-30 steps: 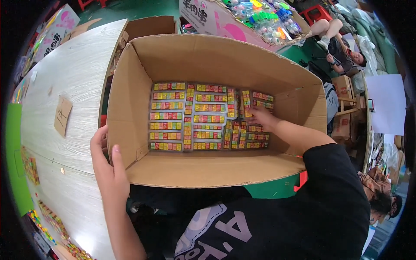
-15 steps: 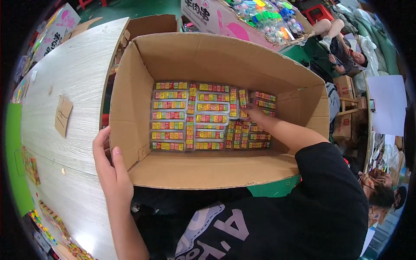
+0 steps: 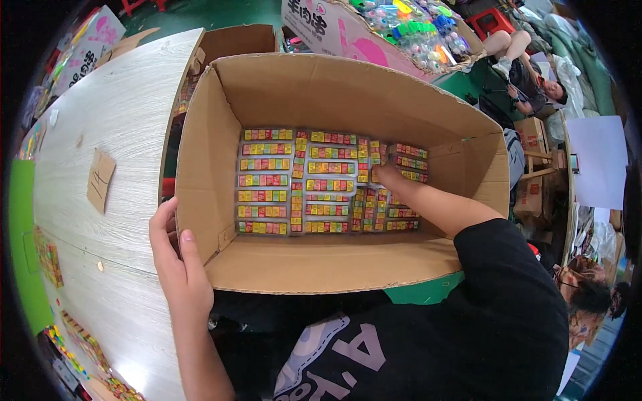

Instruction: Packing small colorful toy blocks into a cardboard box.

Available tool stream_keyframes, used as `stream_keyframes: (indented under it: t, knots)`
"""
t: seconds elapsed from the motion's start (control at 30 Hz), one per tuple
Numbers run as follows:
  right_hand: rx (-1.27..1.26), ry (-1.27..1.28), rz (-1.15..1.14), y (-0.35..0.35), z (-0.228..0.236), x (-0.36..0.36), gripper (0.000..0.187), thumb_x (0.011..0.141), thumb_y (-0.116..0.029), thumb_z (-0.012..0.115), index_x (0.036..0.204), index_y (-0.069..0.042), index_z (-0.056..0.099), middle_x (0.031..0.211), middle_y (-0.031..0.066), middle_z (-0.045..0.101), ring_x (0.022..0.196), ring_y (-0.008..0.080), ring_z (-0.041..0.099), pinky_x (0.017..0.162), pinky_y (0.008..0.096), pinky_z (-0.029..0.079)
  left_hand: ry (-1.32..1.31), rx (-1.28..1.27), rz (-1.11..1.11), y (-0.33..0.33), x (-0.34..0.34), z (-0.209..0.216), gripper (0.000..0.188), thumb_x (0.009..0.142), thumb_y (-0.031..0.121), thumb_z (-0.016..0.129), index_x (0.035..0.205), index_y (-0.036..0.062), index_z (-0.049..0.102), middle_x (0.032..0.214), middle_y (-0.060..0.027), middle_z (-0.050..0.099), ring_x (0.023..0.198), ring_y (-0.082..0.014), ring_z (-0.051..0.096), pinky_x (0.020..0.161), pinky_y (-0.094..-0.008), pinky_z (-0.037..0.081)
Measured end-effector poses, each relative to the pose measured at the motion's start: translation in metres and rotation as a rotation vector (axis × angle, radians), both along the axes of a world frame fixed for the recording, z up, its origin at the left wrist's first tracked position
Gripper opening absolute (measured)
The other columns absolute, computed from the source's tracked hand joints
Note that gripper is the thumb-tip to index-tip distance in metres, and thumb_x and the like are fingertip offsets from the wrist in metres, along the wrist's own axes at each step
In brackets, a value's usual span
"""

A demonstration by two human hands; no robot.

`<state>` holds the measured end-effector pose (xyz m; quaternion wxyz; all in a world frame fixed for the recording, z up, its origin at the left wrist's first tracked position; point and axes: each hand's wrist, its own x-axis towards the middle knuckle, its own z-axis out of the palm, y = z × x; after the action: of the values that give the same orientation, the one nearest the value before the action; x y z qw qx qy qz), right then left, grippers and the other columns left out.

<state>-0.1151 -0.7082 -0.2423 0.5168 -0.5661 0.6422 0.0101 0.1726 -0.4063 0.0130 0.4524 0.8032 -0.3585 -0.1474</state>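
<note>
Before me is an open cardboard box (image 3: 287, 265), its flaps up. Rows of clear plastic packs (image 3: 264, 195) filled with small yellow, red and green blocks line its bottom, some lengthwise and some crosswise. My left hand (image 3: 179, 250) grips the box's left edge, thumb on the near side and fingers round the outside. Reaching in from the right, my right hand (image 3: 389, 178) is closed at the near end of one upright pack (image 3: 374, 152), right of the middle. Its fingertips are mostly hidden among the packs.
A pale wooden table (image 3: 134, 154) stands at left, bearing a torn cardboard piece (image 3: 101, 180) and more colourful strips (image 3: 83, 337). Beyond my box, a larger carton (image 3: 361, 40) holds bagged colourful toys (image 3: 418, 40). A seated person (image 3: 528, 83) is at far right, near stacked boxes (image 3: 530, 137).
The view has shifted slightly, so the box and my left hand sit a little further right. My right hand has moved slightly left along the packs; its fingers are more hidden now.
</note>
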Motion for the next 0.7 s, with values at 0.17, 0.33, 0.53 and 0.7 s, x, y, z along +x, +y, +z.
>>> stream_keyframes:
  t: [0.17, 0.33, 0.53, 0.7]
  knots:
    - [-0.176, 0.234, 0.076, -0.023, -0.048, -0.006, 0.055, 0.083, -0.018, 0.061, 0.131, 0.005, 0.049, 0.125, 0.0200, 0.060, 0.110, 0.0314, 0.060, 0.091, 0.0423, 0.047, 0.007, 0.041, 0.003, 0.002, 0.000, 0.002, 0.039, 0.096, 0.003, 0.039, 0.135, 0.0003, 0.043, 0.128, -0.0159, 0.051, 0.113, -0.0235, 0.052, 0.099, -0.0356, 0.040]
    - [-0.186, 0.169, 0.060, -0.058, -0.078, -0.027, 0.047, 0.082, -0.010, 0.057, 0.128, 0.001, 0.053, 0.120, 0.0171, 0.063, 0.107, 0.0304, 0.062, 0.090, 0.0432, 0.048, 0.038, -0.001, -0.034, -0.002, 0.001, 0.001, 0.040, 0.095, 0.003, 0.039, 0.135, 0.0005, 0.043, 0.128, -0.0157, 0.051, 0.113, -0.0234, 0.052, 0.099, -0.0356, 0.040]
    - [0.086, -0.075, 0.063, -0.046, -0.033, -0.004, 0.045, 0.082, -0.004, 0.052, 0.127, -0.002, 0.055, 0.119, 0.0149, 0.064, 0.104, 0.0275, 0.062, 0.084, 0.0406, 0.050, 0.020, 0.014, -0.010, 0.003, 0.002, -0.002, 0.040, 0.095, 0.003, 0.040, 0.135, 0.0007, 0.043, 0.127, -0.0156, 0.051, 0.113, -0.0231, 0.051, 0.099, -0.0358, 0.040]
    - [-0.048, 0.231, 0.111, -0.049, -0.046, 0.001, 0.034, 0.084, -0.008, 0.053, 0.116, 0.003, 0.062, 0.109, 0.0156, 0.067, 0.093, 0.0240, 0.064, 0.075, 0.0381, 0.049, 0.030, 0.027, -0.003, 0.000, 0.001, 0.000, 0.040, 0.095, 0.003, 0.040, 0.135, 0.0007, 0.043, 0.126, -0.0155, 0.051, 0.113, -0.0229, 0.052, 0.099, -0.0359, 0.040]
